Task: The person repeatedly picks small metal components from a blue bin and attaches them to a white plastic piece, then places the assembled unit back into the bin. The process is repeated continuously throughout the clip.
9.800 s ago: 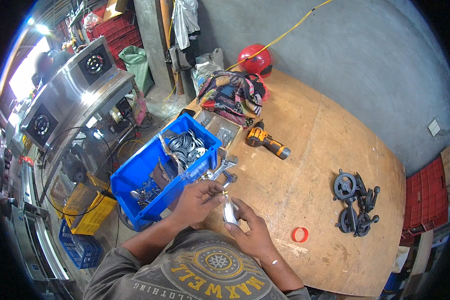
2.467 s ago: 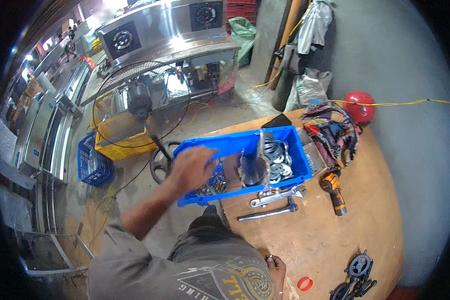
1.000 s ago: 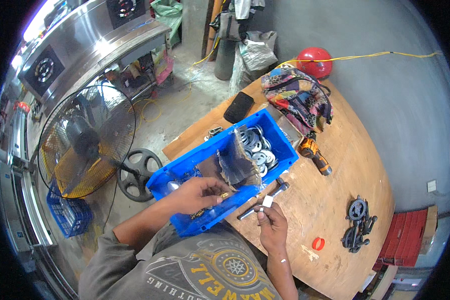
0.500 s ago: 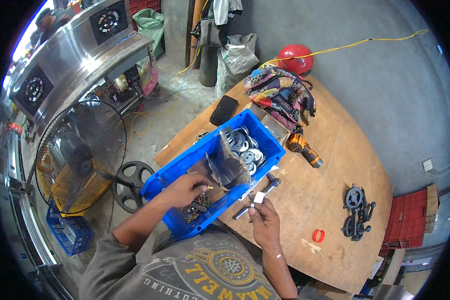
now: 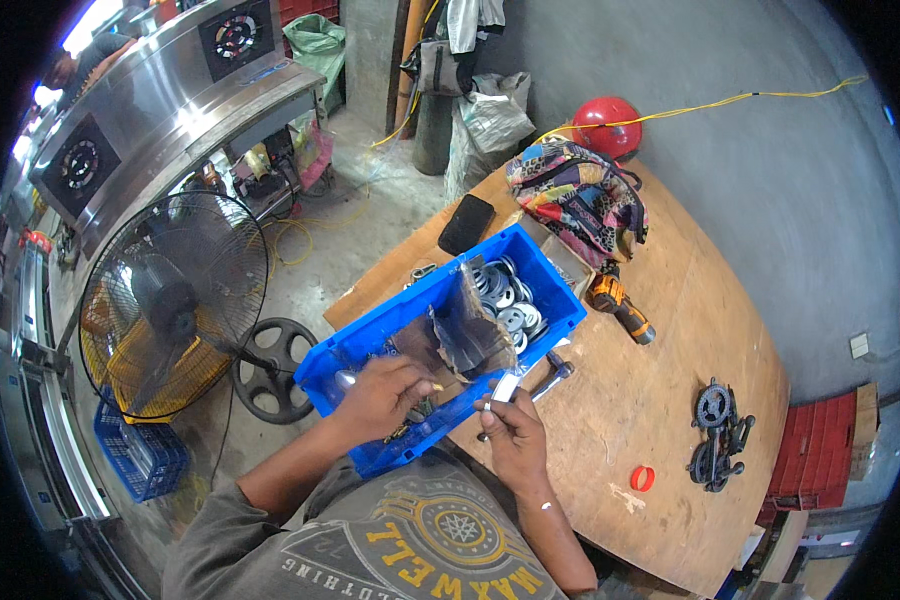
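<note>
My left hand (image 5: 385,392) is over the near part of a blue plastic bin (image 5: 358,458), its fingers pinching a small brass-coloured fitting (image 5: 437,387). Just right of the bin's edge, my right hand (image 5: 518,438) grips a small white and silver piece (image 5: 506,386) between thumb and fingers; its exact kind is unclear. A bent cardboard divider (image 5: 467,335) splits the bin. Beyond it lie several round grey metal discs with holes (image 5: 511,318). Small metal parts on the near side are partly hidden under my left hand.
The bin rests on a wooden table (image 5: 580,410). On the table are an orange-black cordless drill (image 5: 622,308), a metal tool (image 5: 555,376), black burner parts (image 5: 715,435), a red ring (image 5: 642,478), a black phone-like slab (image 5: 466,224) and a patterned backpack (image 5: 580,200). A fan (image 5: 175,305) stands left.
My left hand has moved right with the brass-coloured fitting, closer to my right hand. The white piece has tilted slightly. The whole view has shifted a little.
</note>
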`<action>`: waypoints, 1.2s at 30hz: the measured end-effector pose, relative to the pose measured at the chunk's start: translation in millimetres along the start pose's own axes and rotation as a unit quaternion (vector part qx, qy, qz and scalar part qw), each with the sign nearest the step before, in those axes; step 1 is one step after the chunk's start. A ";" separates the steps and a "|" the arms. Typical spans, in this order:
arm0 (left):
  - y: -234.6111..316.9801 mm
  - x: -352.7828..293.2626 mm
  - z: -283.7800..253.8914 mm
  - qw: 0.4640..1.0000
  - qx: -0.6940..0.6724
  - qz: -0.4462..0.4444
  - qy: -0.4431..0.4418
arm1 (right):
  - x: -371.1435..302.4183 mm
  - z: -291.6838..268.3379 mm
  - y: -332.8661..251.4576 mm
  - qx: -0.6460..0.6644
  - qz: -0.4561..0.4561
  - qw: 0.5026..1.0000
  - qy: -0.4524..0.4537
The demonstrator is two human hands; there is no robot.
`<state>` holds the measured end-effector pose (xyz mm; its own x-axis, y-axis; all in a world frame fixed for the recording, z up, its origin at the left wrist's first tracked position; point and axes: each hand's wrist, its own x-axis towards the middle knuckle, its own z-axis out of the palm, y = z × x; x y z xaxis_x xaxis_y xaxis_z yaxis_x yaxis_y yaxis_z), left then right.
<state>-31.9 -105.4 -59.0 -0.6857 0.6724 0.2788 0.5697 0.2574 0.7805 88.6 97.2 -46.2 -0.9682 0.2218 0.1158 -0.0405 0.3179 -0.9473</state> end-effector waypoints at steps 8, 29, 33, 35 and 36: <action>50.1 10.0 4.2 0.929 -0.313 -0.137 -0.139 | 8.9 5.2 -31.4 0.025 -0.076 0.997 -0.006; 60.0 7.3 20.0 0.784 -0.544 -0.213 -0.210 | -6.6 -18.0 -36.2 -0.083 -0.166 0.982 -0.035; 58.0 7.6 20.3 0.819 -0.502 -0.174 -0.216 | -10.4 -14.5 -36.0 -0.070 -0.161 0.984 -0.019; 57.9 6.9 19.4 0.827 -0.492 -0.161 -0.221 | -12.1 -14.2 -35.7 -0.070 -0.168 0.983 -0.014; 58.1 6.7 18.8 0.820 -0.500 -0.166 -0.226 | -12.4 -14.4 -35.7 -0.076 -0.174 0.982 -0.014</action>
<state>5.1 -72.9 -22.3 -0.3616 0.9268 -0.1017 -0.4251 -0.0669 0.9027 105.6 96.4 -9.5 -0.9085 0.0506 0.4148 -0.3353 0.5043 -0.7958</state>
